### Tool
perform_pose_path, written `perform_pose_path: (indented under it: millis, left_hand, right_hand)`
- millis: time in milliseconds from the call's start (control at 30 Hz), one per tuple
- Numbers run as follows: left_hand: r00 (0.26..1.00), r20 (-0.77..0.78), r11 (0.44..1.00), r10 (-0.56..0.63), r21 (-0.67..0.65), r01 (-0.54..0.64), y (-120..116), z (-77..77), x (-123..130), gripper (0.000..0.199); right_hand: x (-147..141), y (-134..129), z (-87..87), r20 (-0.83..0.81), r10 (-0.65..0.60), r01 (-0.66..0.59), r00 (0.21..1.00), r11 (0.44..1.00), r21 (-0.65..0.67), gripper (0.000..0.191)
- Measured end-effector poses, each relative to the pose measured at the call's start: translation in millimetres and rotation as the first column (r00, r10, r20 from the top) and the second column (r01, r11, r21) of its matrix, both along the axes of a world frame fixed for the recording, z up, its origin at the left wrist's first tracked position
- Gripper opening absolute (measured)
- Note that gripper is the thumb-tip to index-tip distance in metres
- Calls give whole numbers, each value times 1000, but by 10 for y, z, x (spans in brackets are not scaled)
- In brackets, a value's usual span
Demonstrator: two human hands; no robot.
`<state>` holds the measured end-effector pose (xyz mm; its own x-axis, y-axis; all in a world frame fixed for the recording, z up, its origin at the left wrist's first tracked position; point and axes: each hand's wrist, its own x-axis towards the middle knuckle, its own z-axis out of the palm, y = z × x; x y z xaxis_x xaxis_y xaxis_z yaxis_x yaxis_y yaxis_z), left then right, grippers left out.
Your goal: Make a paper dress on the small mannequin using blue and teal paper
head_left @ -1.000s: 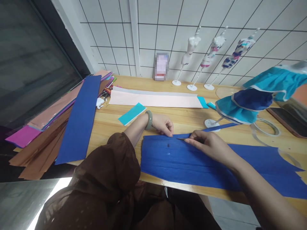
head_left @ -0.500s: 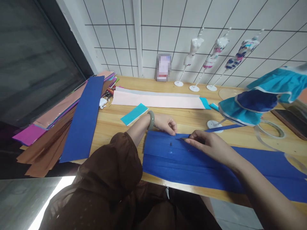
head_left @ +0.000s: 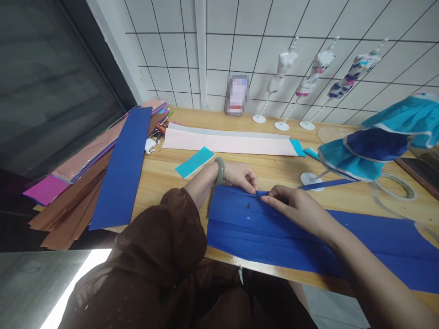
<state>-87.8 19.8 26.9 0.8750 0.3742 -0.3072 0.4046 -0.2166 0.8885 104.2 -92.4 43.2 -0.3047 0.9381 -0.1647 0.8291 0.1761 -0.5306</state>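
A long sheet of blue crepe paper (head_left: 254, 228) with lengthwise creases lies along the front of the table. My left hand (head_left: 242, 176), with a green bangle at the wrist, pinches the far edge of this sheet between thumb and fingers. Close to its right, my right hand (head_left: 291, 201) is closed on the same edge, where a narrow strip is turned over between the two hands. My right palm hides part of the sheet. The thin pointed thing seen earlier at my right fingertips cannot be made out now.
Left lie a dark blue sheet (head_left: 120, 169) and brown strips (head_left: 72, 196). Behind my hands are a turquoise piece (head_left: 195, 162) and a long pale pink strip (head_left: 226, 140). Three small mannequins (head_left: 286, 61) stand by the wall; right are a ruffled doll skirt (head_left: 356, 155) and tape roll (head_left: 396, 186).
A thin pointed thing at my right fingertips has gone from sight. The paper's far edge is now folded between my hands, which are closer together. The whole view has shifted slightly.
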Motion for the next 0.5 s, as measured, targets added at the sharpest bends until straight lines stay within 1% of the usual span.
perform_pose_path:
  millis: [300, 500]
  left_hand:
    - [1000, 3, 998, 16, -62, -16, -7, 12, 8, 15]
    - [999, 23, 995, 26, -97, -24, -1, -15, 5, 15]
  right_hand:
    - [-23, -29, -9, 2, -28, 28, 1000, 1000, -4, 43]
    - [-20, -37, -16, -7, -29, 29, 1000, 1000, 10, 43]
